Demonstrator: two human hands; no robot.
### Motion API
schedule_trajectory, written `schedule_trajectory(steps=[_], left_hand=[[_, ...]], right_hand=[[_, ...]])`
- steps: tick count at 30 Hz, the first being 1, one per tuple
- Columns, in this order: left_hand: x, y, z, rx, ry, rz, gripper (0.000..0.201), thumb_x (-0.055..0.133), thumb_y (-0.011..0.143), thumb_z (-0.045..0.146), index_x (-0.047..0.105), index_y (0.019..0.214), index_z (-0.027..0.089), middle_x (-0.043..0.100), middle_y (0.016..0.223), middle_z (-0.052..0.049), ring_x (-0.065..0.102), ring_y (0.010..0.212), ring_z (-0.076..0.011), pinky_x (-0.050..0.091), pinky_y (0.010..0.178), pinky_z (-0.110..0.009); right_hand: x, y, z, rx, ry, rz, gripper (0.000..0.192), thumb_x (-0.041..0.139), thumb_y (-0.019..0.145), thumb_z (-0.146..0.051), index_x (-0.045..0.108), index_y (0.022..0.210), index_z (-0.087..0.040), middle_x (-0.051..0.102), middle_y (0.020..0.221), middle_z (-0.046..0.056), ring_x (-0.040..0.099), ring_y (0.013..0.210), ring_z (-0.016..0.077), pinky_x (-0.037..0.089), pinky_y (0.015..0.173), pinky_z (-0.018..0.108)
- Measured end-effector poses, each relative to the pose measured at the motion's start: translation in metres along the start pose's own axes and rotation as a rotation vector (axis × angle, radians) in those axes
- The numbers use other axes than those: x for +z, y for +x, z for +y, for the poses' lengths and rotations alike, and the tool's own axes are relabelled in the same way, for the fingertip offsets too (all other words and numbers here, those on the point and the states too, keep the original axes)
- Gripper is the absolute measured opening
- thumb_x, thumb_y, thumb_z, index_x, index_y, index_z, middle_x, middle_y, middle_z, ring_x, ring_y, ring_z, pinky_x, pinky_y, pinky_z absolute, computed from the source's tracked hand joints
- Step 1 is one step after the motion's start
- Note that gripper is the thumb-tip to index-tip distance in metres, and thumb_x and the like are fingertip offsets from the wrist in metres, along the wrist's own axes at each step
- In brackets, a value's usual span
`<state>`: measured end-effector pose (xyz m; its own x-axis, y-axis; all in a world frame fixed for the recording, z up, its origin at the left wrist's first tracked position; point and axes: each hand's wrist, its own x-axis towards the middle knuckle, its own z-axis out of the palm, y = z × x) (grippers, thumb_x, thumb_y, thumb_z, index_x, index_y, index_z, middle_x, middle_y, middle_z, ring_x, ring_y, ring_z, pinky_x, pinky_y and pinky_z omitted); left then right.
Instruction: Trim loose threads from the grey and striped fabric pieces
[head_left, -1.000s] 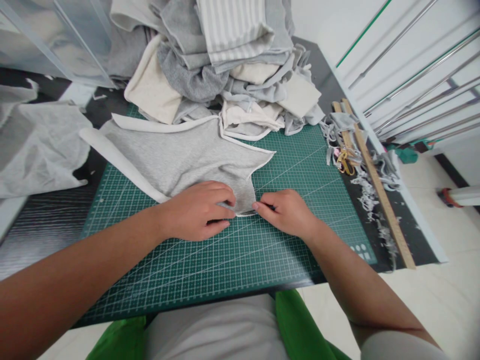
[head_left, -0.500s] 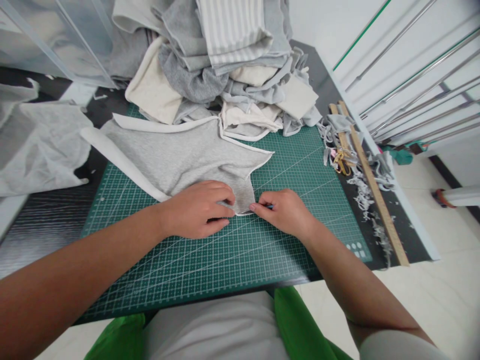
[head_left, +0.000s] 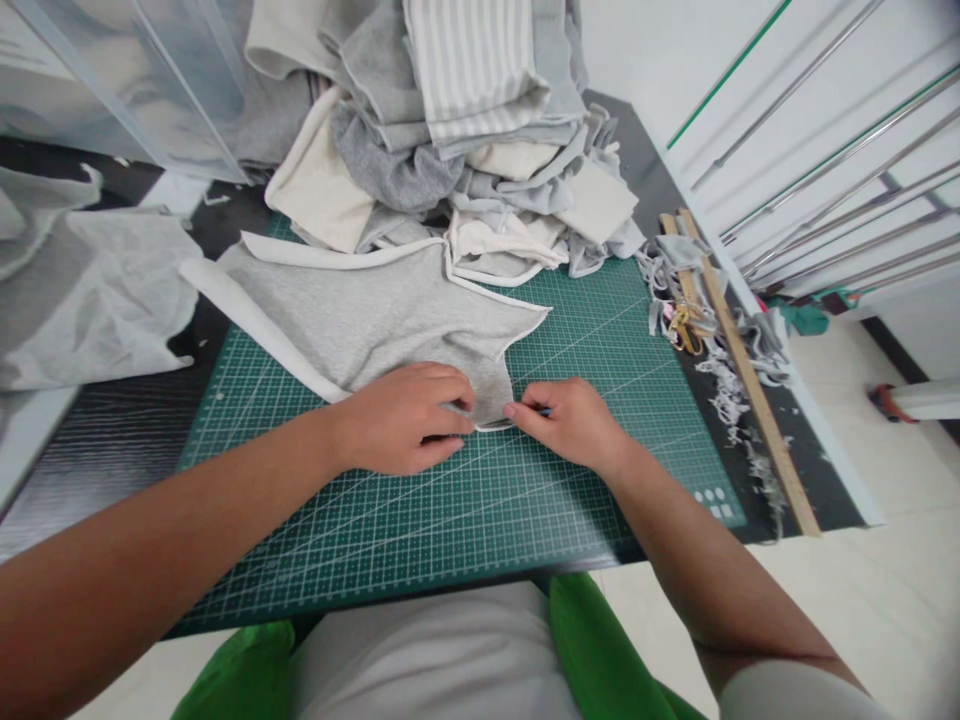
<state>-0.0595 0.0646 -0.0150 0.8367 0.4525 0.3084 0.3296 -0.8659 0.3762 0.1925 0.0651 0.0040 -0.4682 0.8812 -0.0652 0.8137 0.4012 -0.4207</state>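
A light grey knit fabric piece [head_left: 322, 310] with white bound edges lies on a green cutting mat [head_left: 420, 540]. My left hand [head_left: 409, 418] rests over its near edge, thumb and fingertips closing on the fabric beside the lower corner. At that corner my right hand [head_left: 566, 425] is closed, its thumb touching the white edge. Inside the right fist is a small slim tool [head_left: 545, 411]; only a blue bit shows clearly, and its kind is hidden by the fingers.
Behind the mat rises a heap of grey, cream and striped fabric [head_left: 450, 140]. To the right lie wooden rulers [head_left: 750, 380], gold-handled scissors [head_left: 686, 328] and fabric scraps [head_left: 726, 390]. More pale grey cloth [head_left: 112, 290] sits at the left, before a clear plastic bin [head_left: 150, 90].
The view has shifted slightly, so the scene sits a little farther right. Both hands stay at the same fabric corner; the thin metal part seen between them earlier is now hard to make out.
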Motion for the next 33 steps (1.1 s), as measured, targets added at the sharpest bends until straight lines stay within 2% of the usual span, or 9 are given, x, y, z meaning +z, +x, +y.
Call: schedule_trajectory(steps=[11, 20, 33], left_hand=[[-0.0011, 0.0005, -0.0002, 0.003, -0.007, -0.002, 0.019, 0.055, 0.088, 0.027, 0.07, 0.099, 0.022, 0.062, 0.106, -0.007, 0.056, 0.102, -0.0216, 0.046, 0.092, -0.041], [-0.0004, 0.0012, -0.0009, 0.008, -0.007, -0.008, 0.02, 0.054, 0.089, 0.027, 0.07, 0.1, 0.021, 0.062, 0.107, -0.007, 0.055, 0.103, -0.0221, 0.046, 0.093, -0.042], [0.0008, 0.001, -0.001, 0.002, -0.012, 0.0, 0.02, 0.054, 0.089, 0.027, 0.07, 0.1, 0.022, 0.061, 0.106, -0.007, 0.055, 0.103, -0.0216, 0.046, 0.092, -0.042]], right_hand=[[-0.0001, -0.0003, -0.0026, -0.016, -0.037, -0.013, 0.041, 0.051, 0.09, -0.048, 0.06, 0.062, -0.019, 0.055, 0.054, -0.002, 0.046, 0.052, 0.0098, 0.024, 0.054, 0.026], [0.0013, -0.001, -0.0031, -0.037, -0.107, 0.014, 0.044, 0.047, 0.091, -0.047, 0.052, 0.058, -0.018, 0.048, 0.049, -0.003, 0.042, 0.049, 0.0084, 0.02, 0.054, 0.027], [0.0013, -0.0001, -0.001, -0.041, -0.069, 0.005, 0.043, 0.048, 0.091, -0.047, 0.053, 0.059, -0.018, 0.051, 0.052, -0.003, 0.044, 0.051, 0.0085, 0.02, 0.055, 0.027]])
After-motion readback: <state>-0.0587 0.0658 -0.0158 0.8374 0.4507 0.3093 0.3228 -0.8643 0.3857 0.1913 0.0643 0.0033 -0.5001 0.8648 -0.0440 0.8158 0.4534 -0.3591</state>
